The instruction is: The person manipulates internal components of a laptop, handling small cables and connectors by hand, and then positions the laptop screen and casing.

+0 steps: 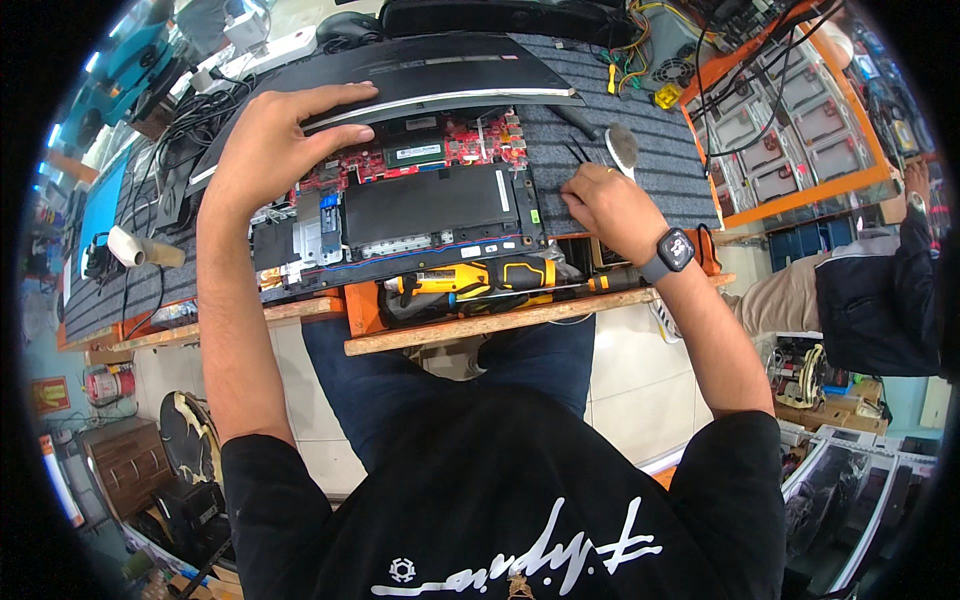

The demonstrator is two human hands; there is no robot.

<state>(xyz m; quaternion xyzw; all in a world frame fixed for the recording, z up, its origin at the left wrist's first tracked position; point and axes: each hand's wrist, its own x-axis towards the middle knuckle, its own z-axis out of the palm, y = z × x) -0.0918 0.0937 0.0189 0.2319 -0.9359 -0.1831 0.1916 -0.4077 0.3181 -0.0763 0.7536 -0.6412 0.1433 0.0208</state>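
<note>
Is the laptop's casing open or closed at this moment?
Open: the laptop shows its red circuit board bare, and the left hand grips a black panel by its edge.

The desk [672, 190] has a grey, dark-striped top; on it lie an opened-up laptop [420, 208], a brush [621, 149] to its right and black cables [200, 125] to its left.

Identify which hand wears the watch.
The right hand: a dark-banded watch circles its wrist, while the left hand has a bare wrist.
</note>
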